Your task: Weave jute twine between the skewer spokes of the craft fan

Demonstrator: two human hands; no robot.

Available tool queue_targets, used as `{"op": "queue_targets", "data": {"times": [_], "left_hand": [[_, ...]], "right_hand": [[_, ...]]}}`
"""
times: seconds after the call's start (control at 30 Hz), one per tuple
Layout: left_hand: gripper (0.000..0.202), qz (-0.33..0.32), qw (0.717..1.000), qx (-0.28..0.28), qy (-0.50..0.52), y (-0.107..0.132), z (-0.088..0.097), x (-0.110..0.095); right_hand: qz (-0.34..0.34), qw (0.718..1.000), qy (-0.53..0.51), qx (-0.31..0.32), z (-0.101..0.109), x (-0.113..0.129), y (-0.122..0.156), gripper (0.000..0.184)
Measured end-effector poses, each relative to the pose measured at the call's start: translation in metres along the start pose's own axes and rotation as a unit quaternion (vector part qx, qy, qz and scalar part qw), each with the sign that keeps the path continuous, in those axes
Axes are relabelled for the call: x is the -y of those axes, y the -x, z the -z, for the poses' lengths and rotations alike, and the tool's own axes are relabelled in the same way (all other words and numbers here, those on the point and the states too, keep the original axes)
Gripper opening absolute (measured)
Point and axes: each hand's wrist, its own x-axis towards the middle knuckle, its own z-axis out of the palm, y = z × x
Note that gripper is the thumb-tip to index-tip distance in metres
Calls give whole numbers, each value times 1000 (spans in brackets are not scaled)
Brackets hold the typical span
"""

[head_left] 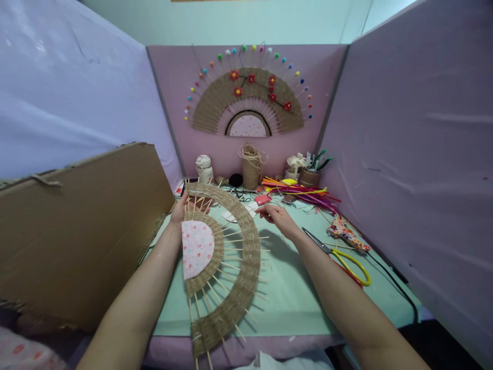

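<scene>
A half-round woven twine fan (252, 252) stands tilted over the table, its thin wooden sticks fanning out from a pink dotted half-circle (197, 247). My left hand (178, 209) grips it at the upper left end, the thumb in front and the other fingers behind the sticks. Just right of the fan's outer band, my right hand (278, 217) is closed with thumb and forefinger pinched together. Whatever lies between those fingertips is too small to make out. A white flat piece (230, 215) lies partly hidden behind the fan.
A finished fan with red flowers (215, 100) hangs on the back panel. Below it stand a white jar (204, 168), a twine roll (251, 172) and a pen pot (310, 178). Coloured pipe cleaners (308, 193), yellow-handled scissors (356, 264) and a patterned glue gun (344, 234) lie right. Cardboard (88, 231) leans left.
</scene>
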Motion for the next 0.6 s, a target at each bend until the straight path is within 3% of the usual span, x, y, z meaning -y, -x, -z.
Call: {"op": "queue_targets", "data": {"times": [0.27, 0.43, 0.6], "left_hand": [[49, -33, 999, 9, 41, 5, -5, 3], [48, -28, 999, 5, 47, 7, -9, 3], [47, -48, 998, -1, 49, 5, -7, 2]], "right_hand": [[-104, 981, -160, 24, -15, 0, 1, 54], [-103, 979, -165, 64, -16, 1, 3, 57], [-82, 984, -153, 35, -13, -2, 0, 55]]}}
